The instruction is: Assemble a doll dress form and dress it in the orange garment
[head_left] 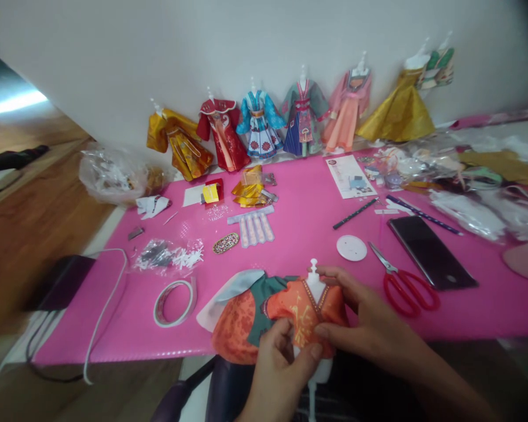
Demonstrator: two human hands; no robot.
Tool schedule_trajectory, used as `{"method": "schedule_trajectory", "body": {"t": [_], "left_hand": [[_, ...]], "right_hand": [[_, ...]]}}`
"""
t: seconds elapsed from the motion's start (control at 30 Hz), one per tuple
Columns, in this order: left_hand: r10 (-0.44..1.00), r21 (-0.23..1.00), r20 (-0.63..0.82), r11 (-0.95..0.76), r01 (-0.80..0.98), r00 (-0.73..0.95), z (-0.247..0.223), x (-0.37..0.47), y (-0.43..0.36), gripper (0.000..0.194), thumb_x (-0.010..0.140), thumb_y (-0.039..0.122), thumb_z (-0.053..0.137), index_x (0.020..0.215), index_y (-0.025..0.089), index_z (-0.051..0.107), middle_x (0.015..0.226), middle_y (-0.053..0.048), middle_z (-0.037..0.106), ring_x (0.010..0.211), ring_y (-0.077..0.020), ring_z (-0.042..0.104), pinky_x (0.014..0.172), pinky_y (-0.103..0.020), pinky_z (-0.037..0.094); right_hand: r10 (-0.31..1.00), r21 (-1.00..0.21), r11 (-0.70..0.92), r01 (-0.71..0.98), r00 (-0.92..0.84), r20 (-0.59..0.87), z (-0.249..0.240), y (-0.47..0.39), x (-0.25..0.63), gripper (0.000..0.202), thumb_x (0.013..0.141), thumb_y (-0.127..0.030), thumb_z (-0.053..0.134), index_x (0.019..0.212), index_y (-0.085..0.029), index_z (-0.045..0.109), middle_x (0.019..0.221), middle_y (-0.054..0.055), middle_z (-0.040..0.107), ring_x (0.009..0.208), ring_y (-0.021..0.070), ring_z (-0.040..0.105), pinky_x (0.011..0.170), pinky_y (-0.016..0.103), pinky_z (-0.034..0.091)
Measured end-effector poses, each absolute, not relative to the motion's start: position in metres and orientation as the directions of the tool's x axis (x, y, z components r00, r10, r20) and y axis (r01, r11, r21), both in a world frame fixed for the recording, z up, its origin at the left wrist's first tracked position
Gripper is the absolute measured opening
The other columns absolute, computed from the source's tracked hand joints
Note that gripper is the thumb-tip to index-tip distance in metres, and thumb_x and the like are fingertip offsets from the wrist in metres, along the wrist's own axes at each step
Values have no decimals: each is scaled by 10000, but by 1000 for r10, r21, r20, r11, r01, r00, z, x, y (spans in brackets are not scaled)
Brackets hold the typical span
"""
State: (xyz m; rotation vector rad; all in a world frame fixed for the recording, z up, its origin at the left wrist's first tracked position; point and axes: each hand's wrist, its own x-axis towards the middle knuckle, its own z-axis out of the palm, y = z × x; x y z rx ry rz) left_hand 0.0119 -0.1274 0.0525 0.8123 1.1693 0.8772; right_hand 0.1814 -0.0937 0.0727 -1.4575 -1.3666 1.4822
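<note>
A small white doll body [315, 286] wears an orange doll top [305, 310] with a beaded V-shaped neckline and yellow print. My left hand [281, 363] pinches the lower front of the top between thumb and fingers. Around the other side of the torso curls my right hand [369, 325], its thumb on the front and its fingers behind the shoulder. A leg of the doll hangs below the table edge. To the left, partly behind the top's sleeve, lies an orange and green doll skirt [235, 316] with a pale sheer layer.
Red-handled scissors [409, 290], a black phone [431, 252] and a white disc [351, 248] lie to the right on the pink table [299, 211]. A tape roll [174, 302] stands left. Several dressed doll bodies, including a blue one [259, 126], lean against the wall. Plastic bags [466, 211] crowd the right.
</note>
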Motion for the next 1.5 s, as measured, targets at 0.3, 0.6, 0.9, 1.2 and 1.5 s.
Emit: {"method": "schedule_trajectory", "body": {"t": [0.3, 0.6, 0.9, 1.2, 1.5], "left_hand": [[912, 907, -385, 402, -124, 141, 47, 10, -132, 413, 669, 516, 822, 741, 177, 597, 728, -5, 607, 705, -160, 557, 658, -245, 467], [903, 896, -412, 426, -124, 121, 49, 10, -131, 385, 640, 470, 844, 779, 175, 639, 750, -20, 637, 716, -182, 590, 645, -255, 480], [908, 898, -415, 420, -134, 59, 44, 2, -131, 453, 628, 520, 839, 748, 189, 554, 738, -2, 575, 705, -168, 554, 687, -284, 476], [930, 914, -354, 366, -175, 93, 47, 2, -133, 274, 690, 349, 810, 800, 185, 620, 795, -28, 676, 751, -179, 625, 713, -282, 518], [857, 970, -234, 173, -171, -458, 79, -61, -81, 388, 586, 293, 852, 839, 183, 579, 599, 75, 589, 477, -104, 574, 498, -205, 491]], "right_hand": [[927, -942, -248, 227, -225, -299, 70, -101, 188, 744, 646, -202, 806, 1328, -242, 510, 1354, 78, 589, 1284, 294, 534, 1036, 436, 496], [918, -958, -266, 105, -274, -285, 63, -102, 191, 744, 681, -175, 784, 1353, -259, 475, 1346, 74, 597, 1255, 264, 568, 1033, 414, 501], [984, -877, 168, 450, -21, 178, 69, -127, 195, 65, 823, -240, 696, 832, -280, 645, 893, 22, 663, 889, 226, 655, 745, 341, 561], [967, -822, 253, 510, -162, 198, 69, -127, 177, 102, 843, -221, 648, 745, -237, 626, 726, 2, 627, 680, 166, 603, 572, 264, 490], [993, -848, 19, 529, 85, 76, 50, -105, 210, 89, 867, -339, 641, 836, -262, 676, 730, -5, 642, 704, 197, 614, 656, 302, 500]]}}
